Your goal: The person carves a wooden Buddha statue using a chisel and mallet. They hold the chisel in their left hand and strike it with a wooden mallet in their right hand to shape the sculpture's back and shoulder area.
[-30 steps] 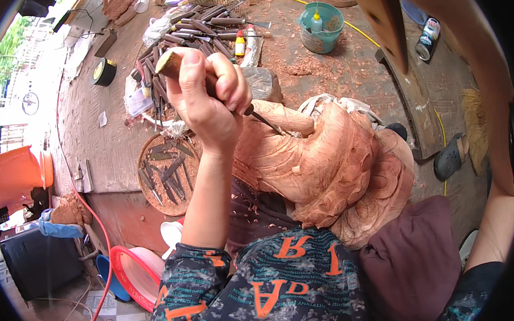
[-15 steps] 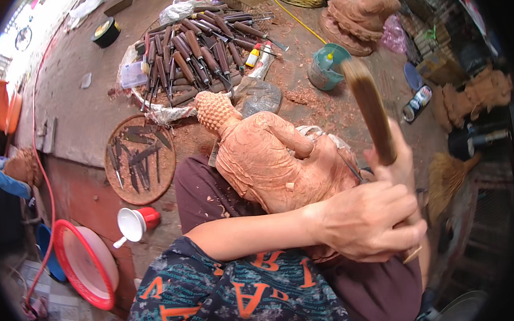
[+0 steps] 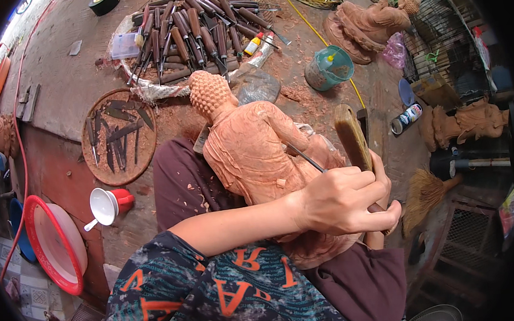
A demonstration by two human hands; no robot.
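Observation:
A carved reddish wooden Buddha statue (image 3: 250, 146) leans across my lap, its knobbed head toward the upper left. My left hand (image 3: 347, 199) is closed around a chisel (image 3: 307, 159), whose dark metal shaft reaches up-left to the statue near the crook of its arm. Most of the chisel's handle is hidden in the fingers. Just beyond, my right hand (image 3: 380, 179), partly covered by the left, grips a worn wooden mallet (image 3: 352, 137) with its thick end pointing up. A small wood chip (image 3: 281, 183) lies on the statue's back.
Many wood-handled chisels (image 3: 193, 38) are heaped beyond the statue. A round tray (image 3: 95, 167) of dark blades lies left, near a red-and-white cup (image 3: 104, 206) and basin (image 3: 70, 278). A teal pot (image 3: 316, 77), another statue (image 3: 372, 27), a can (image 3: 407, 119) and straw broom (image 3: 421, 200) stand right.
The mallet has come down and left, closer to my left hand. The chisel has shifted, with its shaft now at the statue's arm. The whole view has tilted slightly.

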